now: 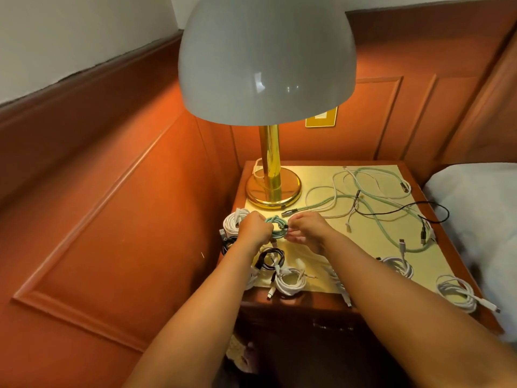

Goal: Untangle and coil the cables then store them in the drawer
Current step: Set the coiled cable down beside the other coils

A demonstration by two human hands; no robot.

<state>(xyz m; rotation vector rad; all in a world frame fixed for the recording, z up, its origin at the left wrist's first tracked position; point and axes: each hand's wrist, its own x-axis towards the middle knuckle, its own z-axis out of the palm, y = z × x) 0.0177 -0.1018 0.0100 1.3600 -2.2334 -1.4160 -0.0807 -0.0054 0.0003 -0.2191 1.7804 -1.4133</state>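
Both hands meet over the nightstand point(447, 242) near its 9 o'clock edge. The left hand point(253, 229) curls its fingers round a small green coil point(275, 228); the right hand point(306, 229) pinches the coil's plug end at 3 o'clock. Loose tangled cables point(372, 197) sprawl toward 1 o'clock, and white coils point(289, 281) lie at 6 o'clock.

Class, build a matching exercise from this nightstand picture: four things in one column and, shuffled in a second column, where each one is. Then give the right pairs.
Things
1. mint green coil
2. lamp
3. loose tangled cables
4. black coil

Places
A. spread over the far right of the nightstand top
B. held between both hands
C. far left corner of the top
D. near the front edge, left of centre

Pairs: 1-B, 2-C, 3-A, 4-D
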